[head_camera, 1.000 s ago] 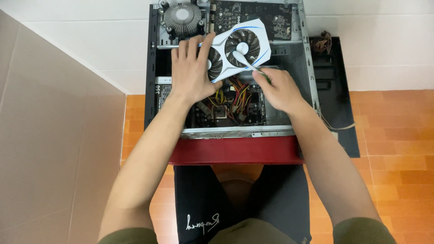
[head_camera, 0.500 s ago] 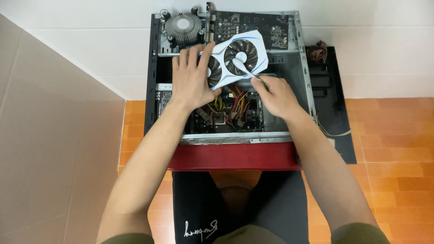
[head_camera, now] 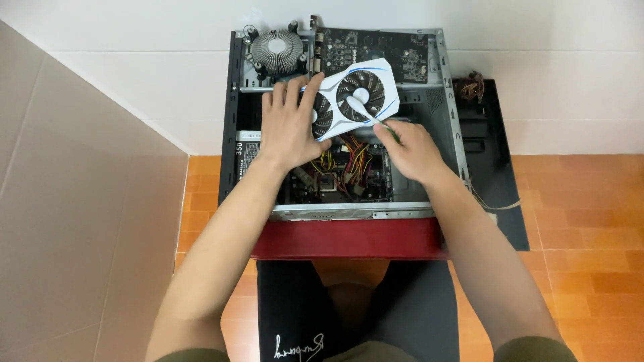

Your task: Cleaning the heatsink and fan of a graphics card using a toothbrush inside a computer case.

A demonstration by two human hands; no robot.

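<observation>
An open computer case (head_camera: 231,154) lies on its side on the floor before me. A white graphics card (head_camera: 376,84) with two dark fans sits tilted inside it. My left hand (head_camera: 290,127) lies flat over the card's left fan, fingers spread. My right hand (head_camera: 408,149) grips a thin white-handled tool (head_camera: 362,108) whose tip rests at the hub of the right fan. Under the card I see a tangle of coloured cables (head_camera: 345,161).
A round metal cooler (head_camera: 277,50) and a dark circuit board (head_camera: 376,48) fill the case's far end. A black side panel (head_camera: 490,167) lies on the floor to the right. The case has a red front bezel (head_camera: 349,239). Orange tiles (head_camera: 577,201) meet white walls (head_camera: 134,80).
The view has drifted so the case sits lower in frame. My right hand has shifted slightly, keeping the tool on the right fan. My left hand stays on the card.
</observation>
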